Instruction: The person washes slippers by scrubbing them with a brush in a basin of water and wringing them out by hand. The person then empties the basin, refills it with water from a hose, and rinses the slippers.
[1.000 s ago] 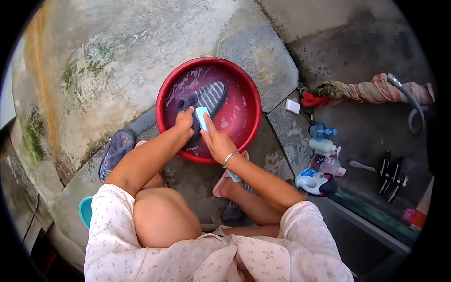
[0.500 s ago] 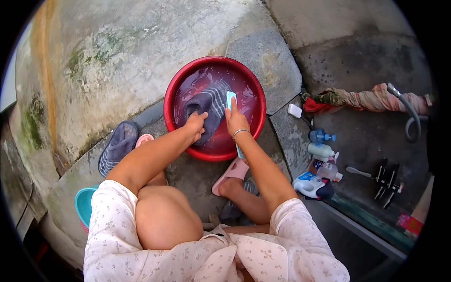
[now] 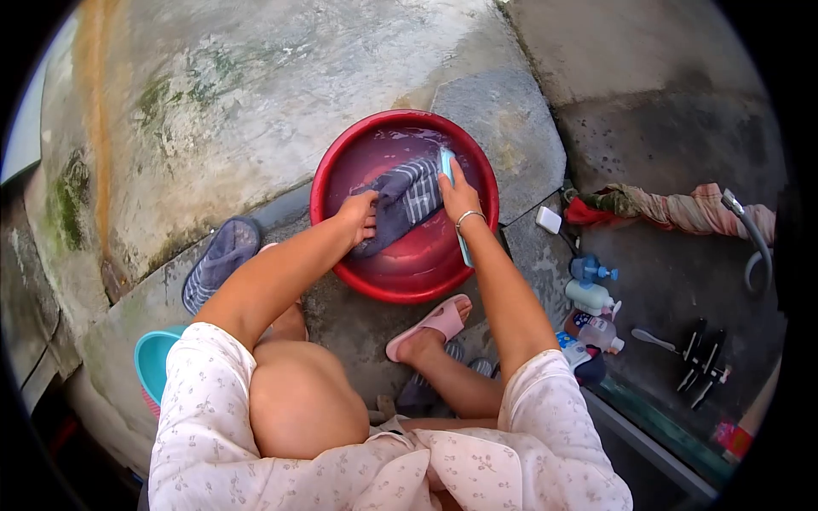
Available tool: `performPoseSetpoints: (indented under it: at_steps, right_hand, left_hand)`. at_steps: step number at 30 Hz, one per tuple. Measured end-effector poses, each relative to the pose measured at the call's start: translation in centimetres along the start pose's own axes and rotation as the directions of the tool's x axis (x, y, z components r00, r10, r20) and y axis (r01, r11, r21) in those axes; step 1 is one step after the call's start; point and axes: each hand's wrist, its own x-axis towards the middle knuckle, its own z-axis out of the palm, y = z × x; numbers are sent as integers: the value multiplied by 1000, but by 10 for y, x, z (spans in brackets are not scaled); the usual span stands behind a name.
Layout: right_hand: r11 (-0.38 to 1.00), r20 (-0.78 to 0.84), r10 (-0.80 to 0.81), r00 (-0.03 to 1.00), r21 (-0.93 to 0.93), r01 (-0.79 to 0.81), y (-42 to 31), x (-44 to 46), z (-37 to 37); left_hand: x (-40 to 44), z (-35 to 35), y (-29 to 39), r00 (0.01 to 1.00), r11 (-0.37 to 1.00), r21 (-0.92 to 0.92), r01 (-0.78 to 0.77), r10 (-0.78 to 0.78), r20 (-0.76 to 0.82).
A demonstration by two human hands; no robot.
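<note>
A red basin (image 3: 319, 192) with water in it stands on the ground in front of me. Inside lies a dark grey-blue slipper (image 3: 394, 211) with pale stripes, tilted up to the right. My left hand (image 3: 360, 215) grips its near left end, fingers closed around the edge. In my right hand (image 3: 461, 198) is a light blue long-handled brush (image 3: 446, 163), its head at the striped end of the slipper. The bristles are hidden, so contact is hard to tell. The handle runs back below my wrist.
A similar slipper (image 3: 223, 262) rests left of the basin, near a turquoise tub (image 3: 153, 362). To the right are several bottles (image 3: 590, 296), a white block (image 3: 549, 220), a twisted cloth (image 3: 665, 206), a grey hose (image 3: 754, 230) and a white-handled brush (image 3: 654, 339).
The slipper has turned so that its striped end points further right. The brush has moved to that end, with my right hand. The whole view has shifted slightly.
</note>
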Motion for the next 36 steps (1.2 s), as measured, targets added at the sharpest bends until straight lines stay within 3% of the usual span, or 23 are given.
performPoseSetpoints:
  at_steps: [2,4,6,8,10,11,12,13,14,15,16,19,20,21,22,23,24,26,30,32,34,35,36]
  right_hand:
    - [999,58,-2,998,-53,5,-14,8,11]
    - [999,92,-14,996,-28,16,-21,1,14]
    - [996,182,-84,980,-7,87,-17,-8,16]
    - [993,208,-122,970,27,119,-16,-28,9]
    - [973,300,-203,932,170,157,-18,-43,-7]
    - [975,280,-160,947,197,106,-16,-40,-12]
    - [975,158,-198,967,130,178,-16,-38,-19]
    - [988,124,-124,984,109,111,-17,-33,-22]
    - [995,88,-50,995,89,42,-18,-29,-23]
    - [989,35,-103,994,115,98,-11,-26,-13]
    - [987,50,-114,992,121,107,-23,-32,-11]
    - [981,262,-191,946,77,177,-56,-59,-4]
    - [971,337,-239,911,67,231,-64,-70,2]
    - [960,385,-271,882,34,279,-73,-81,6]
    - [935,373,-344,862,56,350,-75,-82,9]
    - [945,377,-281,882,-50,323,-77,-80,2]
    - [944,374,-218,902,-153,292,-82,-76,-11]
    - [935,257,-133,957,-287,207,-54,-52,-22]
    - [897,159,-96,983,-413,154,-12,-41,-42]
    - [871,140,-128,982,-458,179,1,-45,-35]
    - [980,181,-77,980,-166,108,6,-59,-21]
    - [997,261,29,965,-78,-9,5,-66,-14]
    - [998,238,-53,970,28,48,14,-70,1]
  left_hand:
    - [-1,10,-9,980,988,52,-148,154,-125]
    - [30,-4,-30,970,983,49,-178,184,-160]
    - [19,4,-43,889,849,394,-352,436,-143]
    - [15,5,-47,868,818,430,-383,478,-136]
    - [-6,10,-40,749,515,724,-459,662,4]
    - [-8,9,-39,749,516,725,-456,662,0]
    - [-8,8,-39,705,367,782,-504,697,128]
    - [-8,7,-37,656,206,812,-546,709,261]
    - [-8,8,-35,655,203,812,-547,708,264]
    - [-8,9,-31,621,129,812,-569,715,321]
    - [-7,10,-30,585,55,807,-588,718,377]
    - [-6,-1,-32,622,4,814,-581,646,442]
    - [7,-8,-39,620,2,811,-584,646,445]
    - [6,-5,-42,702,416,627,-659,639,315]
    - [2,-11,-40,660,281,685,-672,646,383]
    - [-1,-17,-39,613,139,723,-676,650,449]
    - [-16,-12,-21,756,-31,879,-475,498,426]
    - [-26,-11,-15,725,-184,881,-436,508,465]
    - [-28,-6,-8,731,-8,897,-442,575,366]
    - [-13,-11,-11,619,180,801,-571,736,275]
    - [-13,-17,-4,602,188,760,-622,736,311]
    - [-15,-14,-2,673,380,680,-627,704,228]
    - [-21,-8,2,742,554,570,-607,652,157]
